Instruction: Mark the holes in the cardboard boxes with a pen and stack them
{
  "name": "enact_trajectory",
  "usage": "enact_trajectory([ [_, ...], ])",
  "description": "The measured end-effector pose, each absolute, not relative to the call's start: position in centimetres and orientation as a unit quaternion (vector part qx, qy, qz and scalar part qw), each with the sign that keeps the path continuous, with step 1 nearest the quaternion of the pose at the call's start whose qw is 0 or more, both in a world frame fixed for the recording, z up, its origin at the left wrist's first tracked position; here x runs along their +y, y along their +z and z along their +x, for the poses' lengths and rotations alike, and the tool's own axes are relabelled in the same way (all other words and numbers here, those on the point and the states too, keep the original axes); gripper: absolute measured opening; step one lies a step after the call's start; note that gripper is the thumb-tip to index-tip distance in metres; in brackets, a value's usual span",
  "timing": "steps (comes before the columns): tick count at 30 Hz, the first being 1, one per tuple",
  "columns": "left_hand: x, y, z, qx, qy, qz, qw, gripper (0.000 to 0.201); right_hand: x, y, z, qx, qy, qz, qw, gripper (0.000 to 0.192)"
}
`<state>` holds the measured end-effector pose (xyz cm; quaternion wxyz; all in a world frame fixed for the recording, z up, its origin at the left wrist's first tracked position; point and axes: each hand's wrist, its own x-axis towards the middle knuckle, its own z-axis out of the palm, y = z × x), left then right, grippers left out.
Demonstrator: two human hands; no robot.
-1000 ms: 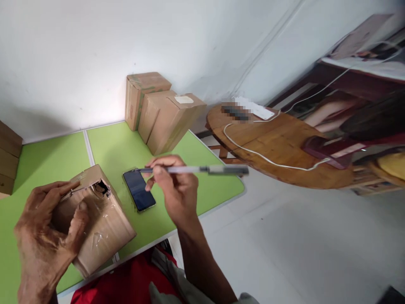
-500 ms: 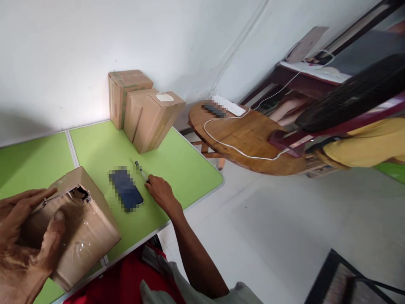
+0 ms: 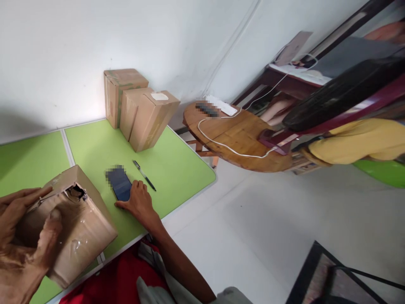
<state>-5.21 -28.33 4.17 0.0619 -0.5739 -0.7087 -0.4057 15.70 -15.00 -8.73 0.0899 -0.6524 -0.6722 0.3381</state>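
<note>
Left hand (image 3: 23, 236) is sitting low and close in, fingers curled and spread, thumb pressing upright in a firm wrap. Right arm is stretching forward, forearm bare, wrist angled inward; right hand (image 3: 137, 202) is lying palm-down, fingers flat and reaching left.

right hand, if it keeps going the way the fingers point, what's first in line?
The phone: the right hand already lies over its near end. Past it is bare green table; depth unclear.
</note>
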Motion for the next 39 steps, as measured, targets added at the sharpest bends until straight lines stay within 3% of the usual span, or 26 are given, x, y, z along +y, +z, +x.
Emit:
enact_trajectory([
  [2, -28.2, 4.4, -5.1, -0.71, -0.401, -0.574, 0.075, 0.047, -14.7, -9.4, 16.1, -0.656, 0.369, -0.649, 0.107, 0.076],
  [6, -28.2, 4.9, -4.6, -0.704, -0.412, -0.573, 0.079, 0.05, -14.9, -9.8, 17.8, -0.618, 0.466, -0.612, 0.162, 0.041],
  [8, -28.3, 5.0, -4.3, -0.712, -0.418, -0.56, 0.064, 0.051, -15.5, -9.6, 18.7, -0.592, 0.529, -0.578, 0.189, 0.033],
  [11, -28.3, 4.8, -4.3, -0.711, -0.41, -0.567, 0.074, 0.047, -16.8, -8.3, 20.2, -0.537, 0.627, -0.515, 0.231, 0.041],
  [14, -28.3, 4.6, -4.5, -0.696, -0.399, -0.589, 0.096, 0.044, -18.2, -5.6, 21.5, -0.415, 0.745, -0.402, 0.333, 0.06],
  [16, -28.4, 4.5, -4.7, -0.692, -0.395, -0.595, 0.105, 0.042, -19.0, -3.0, 21.9, -0.353, 0.796, -0.316, 0.376, 0.062],
  [19, -28.4, 4.6, -4.8, -0.688, -0.388, -0.602, 0.115, 0.041, -20.0, 0.6, 21.4, -0.348, 0.832, -0.231, 0.365, 0.055],
  [22, -28.4, 4.7, -4.8, -0.688, -0.384, -0.604, 0.12, 0.039, -21.0, 2.2, 19.8, -0.353, 0.857, -0.181, 0.328, 0.061],
  [27, -28.4, 4.5, -5.0, -0.673, -0.391, -0.613, 0.132, 0.031, -22.5, 1.0, 17.2, -0.365, 0.865, -0.167, 0.299, 0.077],
  [39, -28.6, 4.7, -5.3, -0.684, -0.385, -0.608, 0.123, 0.029, -23.2, 1.4, 17.9, -0.359, 0.869, -0.144, 0.309, 0.072],
])
